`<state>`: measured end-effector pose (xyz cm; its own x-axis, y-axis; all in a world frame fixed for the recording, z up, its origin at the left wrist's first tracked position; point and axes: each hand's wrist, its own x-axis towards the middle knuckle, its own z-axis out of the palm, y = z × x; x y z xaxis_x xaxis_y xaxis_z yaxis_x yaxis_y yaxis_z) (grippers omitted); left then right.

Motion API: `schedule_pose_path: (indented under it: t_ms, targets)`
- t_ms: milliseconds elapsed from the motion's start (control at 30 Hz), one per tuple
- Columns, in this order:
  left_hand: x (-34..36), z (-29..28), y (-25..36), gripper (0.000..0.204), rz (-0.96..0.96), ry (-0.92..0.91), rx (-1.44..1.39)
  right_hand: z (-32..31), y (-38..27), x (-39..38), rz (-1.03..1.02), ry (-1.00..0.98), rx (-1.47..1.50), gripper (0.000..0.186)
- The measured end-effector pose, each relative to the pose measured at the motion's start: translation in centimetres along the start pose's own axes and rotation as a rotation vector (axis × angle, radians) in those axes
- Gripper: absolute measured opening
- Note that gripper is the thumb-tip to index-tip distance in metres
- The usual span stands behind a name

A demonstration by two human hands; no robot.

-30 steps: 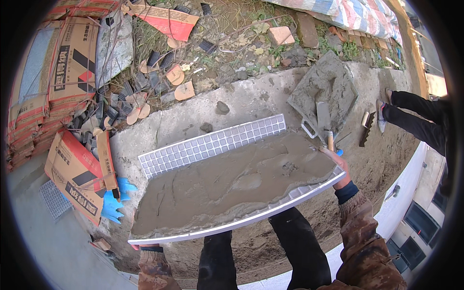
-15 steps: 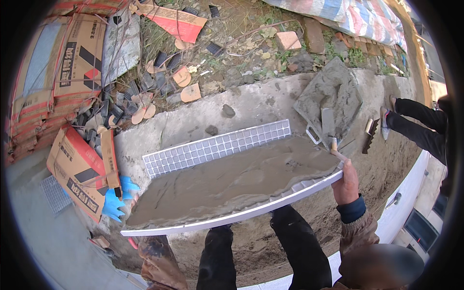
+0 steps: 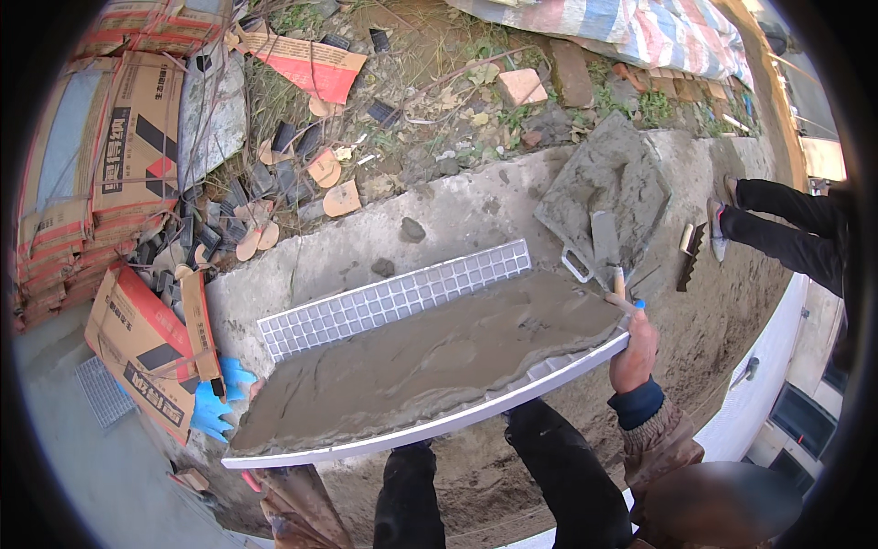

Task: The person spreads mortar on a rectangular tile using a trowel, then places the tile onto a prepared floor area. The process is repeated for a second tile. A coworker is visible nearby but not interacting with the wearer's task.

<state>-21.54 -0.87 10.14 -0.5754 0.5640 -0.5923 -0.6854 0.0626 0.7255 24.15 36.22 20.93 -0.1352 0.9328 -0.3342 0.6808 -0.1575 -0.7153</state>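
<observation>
A long white-edged tile (image 3: 425, 444), its upper face thickly spread with wet grey mortar (image 3: 430, 366), is raised in front of my legs. My right hand (image 3: 635, 352) is closed round its right end, and a small blue spot shows at the fingertips. My left forearm runs up to the tile's left end; there the tile covers most of my left hand, with only a bit of pink like fingertips (image 3: 255, 388) past the edge. Beyond the mortar shows a pale gridded panel (image 3: 393, 297). Close to my right hand is a trowel (image 3: 604, 242) with a wooden handle.
The trowel rests on a mortar-covered board (image 3: 608, 178) with a handle. A notched trowel (image 3: 692, 256) lies right of it, near another person's legs (image 3: 791, 220). At left are cartons (image 3: 137, 146), a torn carton (image 3: 146, 352), a blue glove (image 3: 219, 403) and scattered dark corner pieces.
The scene has shifted slightly left, and its near part down, in my view. Both hands stay at the tile's ends, and the blue spot at my right fingertips has come into sight.
</observation>
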Motion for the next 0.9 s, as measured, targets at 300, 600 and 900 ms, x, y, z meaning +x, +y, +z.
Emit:
schedule_pose_path:
  t_ms: [300, 600, 900]
  targets:
    - [-1.1, 0.2, 0.1, 0.049, -0.02, 0.019, 0.011, 0.1, -0.3, 1.4, -0.03, -0.027, 0.111, 0.06]
    - [-2.0, 0.6, -0.2, 0.05, -0.039, 0.028, 0.001, -1.1, -0.2, 1.5, 0.013, -0.023, 0.033, 0.062]
    - [-1.5, 1.3, 0.5, 0.051, -0.055, 0.037, 0.043, -1.5, 1.3, 1.9, -0.077, 0.025, 0.137, 0.064]
